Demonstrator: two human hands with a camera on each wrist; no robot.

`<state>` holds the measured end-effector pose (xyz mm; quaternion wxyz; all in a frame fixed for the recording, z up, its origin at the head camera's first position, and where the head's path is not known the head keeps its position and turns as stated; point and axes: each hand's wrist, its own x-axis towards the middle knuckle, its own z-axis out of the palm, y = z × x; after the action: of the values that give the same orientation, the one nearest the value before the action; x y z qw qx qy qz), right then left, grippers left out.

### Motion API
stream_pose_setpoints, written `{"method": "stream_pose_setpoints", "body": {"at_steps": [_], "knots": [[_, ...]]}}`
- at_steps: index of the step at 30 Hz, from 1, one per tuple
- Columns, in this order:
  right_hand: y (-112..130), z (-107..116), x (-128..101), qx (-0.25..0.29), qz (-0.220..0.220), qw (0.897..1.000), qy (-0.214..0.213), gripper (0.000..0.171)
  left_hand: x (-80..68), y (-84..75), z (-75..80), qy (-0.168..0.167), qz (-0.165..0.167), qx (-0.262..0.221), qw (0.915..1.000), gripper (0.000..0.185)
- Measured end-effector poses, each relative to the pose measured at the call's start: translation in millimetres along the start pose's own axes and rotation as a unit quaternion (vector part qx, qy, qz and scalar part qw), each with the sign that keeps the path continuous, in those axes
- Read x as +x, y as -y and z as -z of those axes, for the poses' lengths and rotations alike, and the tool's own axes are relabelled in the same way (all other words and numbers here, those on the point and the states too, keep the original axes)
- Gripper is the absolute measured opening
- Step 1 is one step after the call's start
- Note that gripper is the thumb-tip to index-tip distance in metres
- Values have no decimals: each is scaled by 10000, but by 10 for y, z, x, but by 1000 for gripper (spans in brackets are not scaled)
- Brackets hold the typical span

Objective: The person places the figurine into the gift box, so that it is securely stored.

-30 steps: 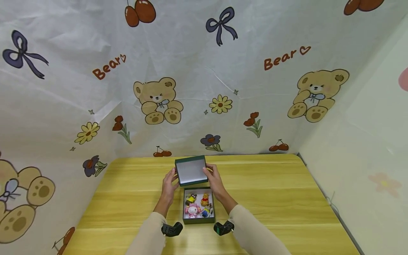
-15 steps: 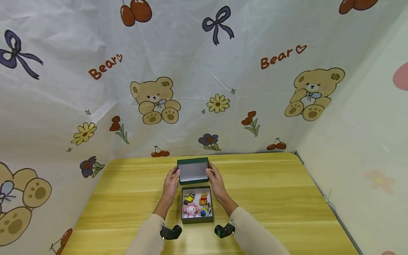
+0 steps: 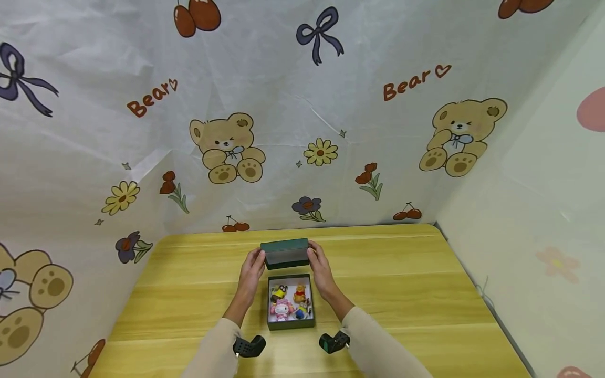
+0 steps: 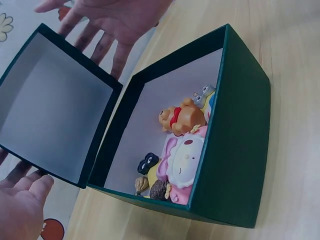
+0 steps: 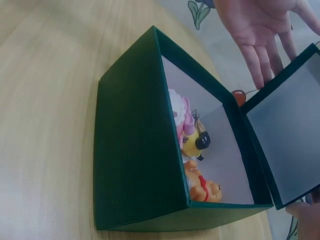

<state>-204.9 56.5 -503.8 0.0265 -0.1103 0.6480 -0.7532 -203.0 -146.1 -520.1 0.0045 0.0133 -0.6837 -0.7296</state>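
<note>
A dark green lid hangs just beyond an open dark green box on the wooden table. My left hand and right hand press its two sides with straight fingers. Only the lid's dark outer wall shows in the head view. The lid's grey inside shows from below in the left wrist view, with my right hand's fingers at its far edge. In the box lie several small toy figures, among them a pink one and an orange bear.
Cartoon-print cloth walls in the table at the back and left, and a pale cloth wall closes the right. Black wrist cameras sit on both sleeves. Bare wood lies left and right of the box.
The lid has tipped forward between my hands: its grey inside faced the head camera before, now only its dark side shows. Both hands stayed on its sides.
</note>
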Motion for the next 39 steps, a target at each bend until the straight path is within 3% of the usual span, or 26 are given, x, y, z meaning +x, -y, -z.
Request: {"method": "stream_pose_setpoints", "body": {"at_steps": [9, 17, 24, 30, 39], "knots": [[38, 17, -46, 137, -77, 9990, -412, 34, -71, -11, 11, -39, -377, 621, 9974, 44], [16, 158, -98, -517, 401, 9975, 254, 30, -144, -73, 91, 443, -495, 871, 9940, 34], [-198, 290, -79, -527, 988, 9907, 777, 27, -207, -128, 135, 885, -820, 1389, 9829, 33], [-207, 350, -108, -789, 1023, 9831, 1295, 31, -296, -167, 142, 985, -784, 1825, 9751, 36], [-191, 396, -147, -1573, 1043, 9711, 1462, 32, -325, -142, 148, 1416, -940, 2098, 9629, 39]]}}
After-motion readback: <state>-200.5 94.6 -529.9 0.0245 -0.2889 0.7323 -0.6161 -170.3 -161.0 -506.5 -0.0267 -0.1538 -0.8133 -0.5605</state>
